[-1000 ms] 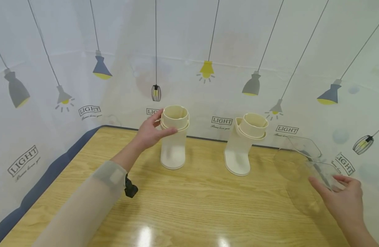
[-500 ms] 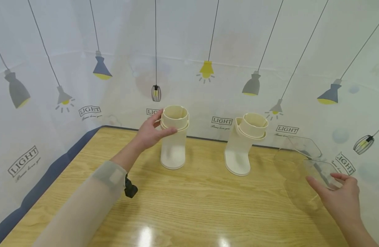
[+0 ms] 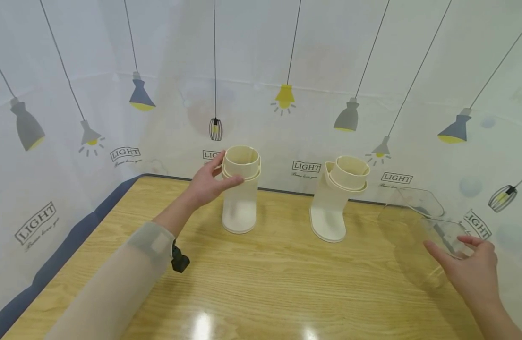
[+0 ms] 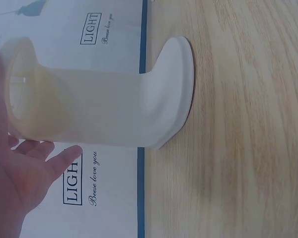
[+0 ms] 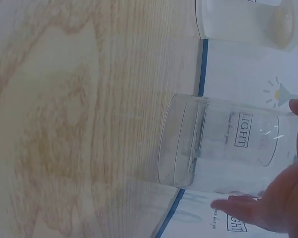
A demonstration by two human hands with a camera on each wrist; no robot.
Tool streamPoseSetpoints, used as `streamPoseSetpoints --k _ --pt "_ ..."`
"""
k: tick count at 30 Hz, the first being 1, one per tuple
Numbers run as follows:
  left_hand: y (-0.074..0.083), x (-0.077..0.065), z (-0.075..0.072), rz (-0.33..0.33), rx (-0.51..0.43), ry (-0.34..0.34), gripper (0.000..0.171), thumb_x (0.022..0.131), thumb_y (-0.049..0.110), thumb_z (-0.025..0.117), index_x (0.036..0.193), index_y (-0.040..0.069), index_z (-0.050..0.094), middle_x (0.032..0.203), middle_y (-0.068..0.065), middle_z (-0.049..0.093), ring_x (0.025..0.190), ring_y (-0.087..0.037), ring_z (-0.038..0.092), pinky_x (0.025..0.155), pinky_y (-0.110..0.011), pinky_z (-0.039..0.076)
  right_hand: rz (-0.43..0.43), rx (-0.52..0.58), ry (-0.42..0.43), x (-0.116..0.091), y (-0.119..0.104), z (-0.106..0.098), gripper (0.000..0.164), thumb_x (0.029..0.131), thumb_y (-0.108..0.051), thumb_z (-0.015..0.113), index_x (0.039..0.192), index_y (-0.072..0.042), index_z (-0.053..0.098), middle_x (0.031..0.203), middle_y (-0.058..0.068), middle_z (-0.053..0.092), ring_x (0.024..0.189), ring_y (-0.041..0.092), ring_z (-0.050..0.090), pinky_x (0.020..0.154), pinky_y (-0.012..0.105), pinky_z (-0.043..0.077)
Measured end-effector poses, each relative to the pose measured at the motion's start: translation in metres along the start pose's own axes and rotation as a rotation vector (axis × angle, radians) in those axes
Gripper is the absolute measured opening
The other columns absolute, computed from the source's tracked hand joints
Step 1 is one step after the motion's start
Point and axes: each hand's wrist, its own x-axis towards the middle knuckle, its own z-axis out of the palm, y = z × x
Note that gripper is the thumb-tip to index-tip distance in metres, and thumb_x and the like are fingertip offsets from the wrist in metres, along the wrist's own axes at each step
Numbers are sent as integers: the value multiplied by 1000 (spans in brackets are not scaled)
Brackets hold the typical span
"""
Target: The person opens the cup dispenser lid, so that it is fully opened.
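In the head view my left hand (image 3: 205, 184) holds the round collar of a cream-coloured stand (image 3: 239, 208), thumb in front and fingers round the left side. The stand is upright on the table, with a rounded foot and a ring-shaped top. The left wrist view shows the same hand at the collar of this stand (image 4: 99, 106). At the right, my right hand (image 3: 471, 269) grips a clear see-through container (image 5: 228, 144) near its rim, thumb and fingers on opposite sides. Whether this container touches the table is hard to tell.
A second cream stand (image 3: 329, 212) stands upright right of the first. Another clear container (image 3: 418, 200) is behind the right hand, near the table's back edge. The wooden table (image 3: 265, 283) meets a fabric backdrop (image 3: 252, 56) printed with lamps.
My right hand and the clear container have shifted very slightly left and away from me. The left hand and both cream stands look unmoved.
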Motion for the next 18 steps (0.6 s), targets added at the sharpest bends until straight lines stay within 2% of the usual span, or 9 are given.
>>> streamPoseSetpoints --k 1,2,4,8,11,12,15,18 --pt "0 0 0 -1 2 -1 115 95 57 83 179 23 12 185 -3 21 168 -36 30 131 -61 37 4 9 0 0 -1 0 106 97 -62 76 160 4 22 176 35 1 155 60 32 89 45 61" --pt "0 0 -1 -2 4 -1 114 95 56 83 179 23 12 185 -3 21 168 -36 30 131 -61 37 8 19 5 0 -2 0 103 97 -62 75 159 3 24 177 33 -1 159 61 27 100 56 59" --pt "0 1 0 -1 6 -2 114 96 56 82 179 24 12 184 -4 22 168 -37 30 130 -61 37 10 46 32 -1 -4 -1 93 97 -62 76 154 -4 30 178 28 -4 164 59 19 118 72 43" --pt "1 2 0 -4 13 -4 112 97 57 81 179 24 12 183 -4 26 167 -36 31 131 -62 36 -28 117 144 -5 -10 -3 58 95 -55 80 132 -30 42 174 18 9 164 45 25 130 61 32" --pt "1 2 0 -6 12 -8 112 97 59 79 179 25 11 184 -3 25 168 -35 31 133 -63 32 -67 179 213 -11 -19 -4 48 96 -46 81 121 -44 39 168 5 20 161 36 27 133 48 28" --pt "0 2 0 -7 12 -10 112 98 60 78 179 25 10 184 -3 24 168 -35 30 133 -63 30 -80 211 222 -14 -24 -4 47 98 -43 80 121 -45 39 166 -1 23 166 32 23 138 47 20" --pt "0 0 -2 -13 25 -9 111 100 62 74 179 22 7 184 -6 22 168 -37 30 134 -63 28 -138 237 245 -24 -42 -5 42 103 -38 72 132 -44 43 161 -14 29 167 23 23 139 38 17" --pt "-1 -7 -5 -16 53 16 110 103 65 68 179 19 4 185 -9 16 169 -36 27 135 -60 29 -276 206 249 -37 -61 -1 46 107 -33 64 151 -29 51 167 -9 39 167 22 27 139 36 17"
